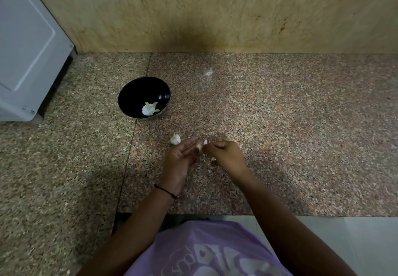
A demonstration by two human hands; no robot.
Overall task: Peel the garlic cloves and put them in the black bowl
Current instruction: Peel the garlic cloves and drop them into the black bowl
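A lilac shirt [215, 252] with a pale printed design fills the bottom edge, closest to the viewer, and two bare forearms reach forward from it over a kitchen counter [301, 146]. The counter is speckled granite in pink, grey and black, with thin dark seams running between its slabs.

At far left, a white appliance [28, 49] with a recessed panel stands on the counter against the back wall [193, 11], which is mottled beige stone with a dark smudge at its centre. Right of the appliance sits the black bowl [131, 95], well back from the hands, holding a few peeled cloves [149, 109] at its bottom. Nearer the hands, a loose clove [174, 139] still in its white skin lies on the granite, just beside the left fingertips.

The left hand [181, 159], a black cord bracelet [165, 191] on its wrist, pinches the garlic clove [198, 146] between its dark-nailed thumb and its fingers, raised above the counter. The right hand [226, 155] meets it, fingers curled, nipping a scrap of papery skin [205, 141] at the clove's end. Small white peel scraps [213, 159] lie on the counter under the right hand.

At lower right, past the counter's front edge, pale floor tiles [355, 243] show.
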